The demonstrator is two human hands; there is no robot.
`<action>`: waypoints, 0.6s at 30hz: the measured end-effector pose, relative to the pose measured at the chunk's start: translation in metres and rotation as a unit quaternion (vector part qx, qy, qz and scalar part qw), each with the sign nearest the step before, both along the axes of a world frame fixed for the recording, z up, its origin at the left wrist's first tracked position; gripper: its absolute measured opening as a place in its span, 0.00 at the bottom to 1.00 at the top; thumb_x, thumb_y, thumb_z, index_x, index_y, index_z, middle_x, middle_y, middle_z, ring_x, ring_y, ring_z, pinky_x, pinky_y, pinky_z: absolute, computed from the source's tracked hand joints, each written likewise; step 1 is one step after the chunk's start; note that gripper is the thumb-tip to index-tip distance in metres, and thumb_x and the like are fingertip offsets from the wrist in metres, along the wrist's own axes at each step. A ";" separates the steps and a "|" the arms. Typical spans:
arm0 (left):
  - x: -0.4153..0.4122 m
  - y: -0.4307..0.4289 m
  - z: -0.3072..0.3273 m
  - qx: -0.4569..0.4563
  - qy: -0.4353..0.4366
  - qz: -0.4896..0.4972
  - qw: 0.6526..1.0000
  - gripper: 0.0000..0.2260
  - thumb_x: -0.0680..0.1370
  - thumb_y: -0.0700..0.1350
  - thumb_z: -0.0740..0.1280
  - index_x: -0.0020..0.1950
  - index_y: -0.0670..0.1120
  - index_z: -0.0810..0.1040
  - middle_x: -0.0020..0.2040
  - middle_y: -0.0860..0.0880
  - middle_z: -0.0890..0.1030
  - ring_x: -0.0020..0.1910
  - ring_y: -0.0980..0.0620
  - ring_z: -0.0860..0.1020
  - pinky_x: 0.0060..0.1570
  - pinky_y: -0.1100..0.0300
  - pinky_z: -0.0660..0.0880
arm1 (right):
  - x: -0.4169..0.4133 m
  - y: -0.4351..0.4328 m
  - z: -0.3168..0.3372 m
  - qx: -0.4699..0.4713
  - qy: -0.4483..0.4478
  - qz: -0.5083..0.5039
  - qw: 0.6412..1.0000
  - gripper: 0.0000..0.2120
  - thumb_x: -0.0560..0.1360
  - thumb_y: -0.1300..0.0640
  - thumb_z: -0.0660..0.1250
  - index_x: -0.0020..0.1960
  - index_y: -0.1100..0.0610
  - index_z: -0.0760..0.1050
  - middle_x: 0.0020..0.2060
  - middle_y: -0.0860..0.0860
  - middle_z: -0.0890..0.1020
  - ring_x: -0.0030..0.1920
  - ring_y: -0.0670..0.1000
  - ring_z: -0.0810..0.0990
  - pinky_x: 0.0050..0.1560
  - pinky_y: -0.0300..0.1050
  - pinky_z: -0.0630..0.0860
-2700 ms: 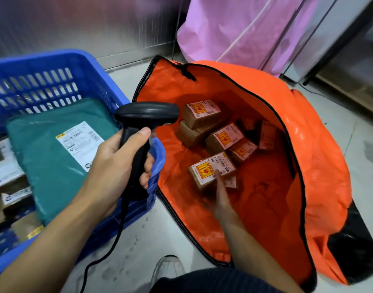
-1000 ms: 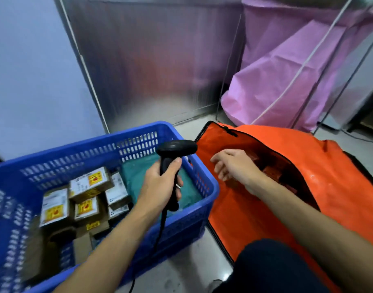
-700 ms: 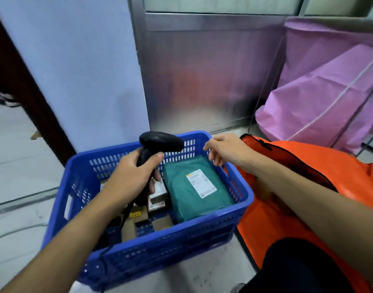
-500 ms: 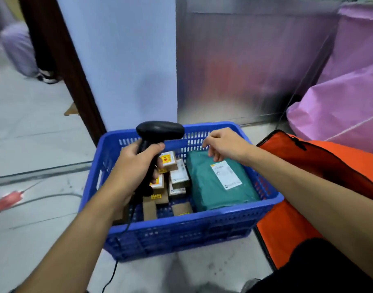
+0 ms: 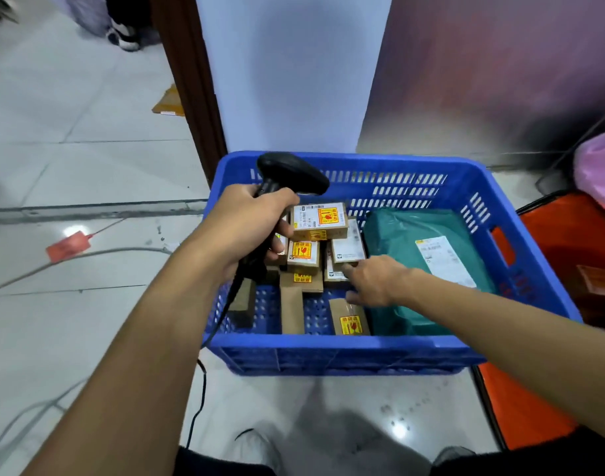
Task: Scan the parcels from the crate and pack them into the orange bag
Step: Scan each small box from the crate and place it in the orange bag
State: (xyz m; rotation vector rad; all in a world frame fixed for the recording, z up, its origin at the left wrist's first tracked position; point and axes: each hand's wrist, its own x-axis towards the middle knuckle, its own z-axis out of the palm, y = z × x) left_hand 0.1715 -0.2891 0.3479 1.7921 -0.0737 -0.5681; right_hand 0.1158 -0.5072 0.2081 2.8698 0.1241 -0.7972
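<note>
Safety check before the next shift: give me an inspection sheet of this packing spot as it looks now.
Surface: glossy pale floor tiles.
Job's things: blue crate holds small brown boxes and a green mailer; orange bag beside it.
Clutter: red tag and flat cardboard on the floor.
Hands: left hand grips the scanner; right hand reaches among the boxes, holding nothing.
Cables: black scanner cord hangs down; grey cable crosses the floor.
Surroundings: white wall, dark door frame, pink sack.
</note>
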 end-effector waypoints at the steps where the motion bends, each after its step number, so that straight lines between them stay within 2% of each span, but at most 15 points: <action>1: 0.003 0.002 0.000 0.003 0.000 0.004 1.000 0.09 0.79 0.48 0.70 0.49 0.43 0.80 0.32 0.48 0.82 0.29 0.50 0.77 0.35 0.54 0.77 | 0.005 0.005 -0.007 0.002 0.004 -0.001 1.000 0.31 0.82 0.41 0.61 0.77 0.59 0.61 0.56 0.58 0.83 0.55 0.59 0.82 0.49 0.50 0.76; 3: 0.009 0.005 0.002 0.009 -0.003 0.007 1.000 0.08 0.79 0.49 0.70 0.48 0.44 0.80 0.32 0.48 0.82 0.28 0.50 0.77 0.36 0.53 0.77 | 0.016 0.015 -0.028 0.016 0.002 0.018 1.000 0.38 0.81 0.40 0.62 0.81 0.59 0.52 0.58 0.58 0.82 0.55 0.59 0.82 0.53 0.51 0.80; 6: 0.012 0.007 0.007 0.009 -0.007 0.012 1.000 0.08 0.79 0.49 0.69 0.48 0.44 0.80 0.32 0.49 0.81 0.28 0.51 0.77 0.35 0.55 0.77 | 0.040 0.033 -0.057 0.058 0.046 0.022 0.997 0.42 0.81 0.41 0.64 0.83 0.57 0.47 0.68 0.61 0.75 0.61 0.60 0.80 0.57 0.51 0.79; 9: 0.012 0.009 0.008 0.006 -0.006 0.008 1.000 0.08 0.79 0.49 0.69 0.48 0.44 0.80 0.31 0.49 0.81 0.28 0.52 0.76 0.34 0.56 0.77 | 0.061 0.054 -0.078 0.143 0.115 -0.095 0.978 0.43 0.79 0.39 0.65 0.83 0.56 0.48 0.73 0.63 0.72 0.70 0.63 0.74 0.66 0.54 0.72; 11: 0.013 0.011 0.006 0.001 -0.003 0.009 1.000 0.08 0.79 0.48 0.69 0.48 0.44 0.80 0.32 0.48 0.81 0.28 0.51 0.76 0.34 0.55 0.77 | 0.070 0.064 -0.090 0.143 0.115 -0.110 0.977 0.43 0.79 0.38 0.64 0.83 0.56 0.49 0.74 0.64 0.71 0.71 0.64 0.73 0.68 0.55 0.71; 15: 0.016 0.011 0.001 0.020 -0.006 0.002 1.000 0.07 0.78 0.49 0.69 0.48 0.45 0.80 0.34 0.48 0.82 0.29 0.52 0.77 0.35 0.55 0.78 | 0.082 0.074 -0.111 0.124 0.140 -0.109 0.976 0.40 0.79 0.34 0.61 0.83 0.46 0.48 0.78 0.61 0.62 0.73 0.65 0.69 0.69 0.60 0.70; 18: 0.017 0.010 0.002 0.026 -0.013 -0.010 1.000 0.07 0.79 0.50 0.69 0.49 0.46 0.80 0.36 0.48 0.83 0.30 0.53 0.78 0.36 0.55 0.79 | 0.086 0.080 -0.126 0.141 0.155 -0.131 0.969 0.41 0.76 0.29 0.62 0.81 0.45 0.54 0.77 0.60 0.64 0.72 0.63 0.70 0.70 0.62 0.70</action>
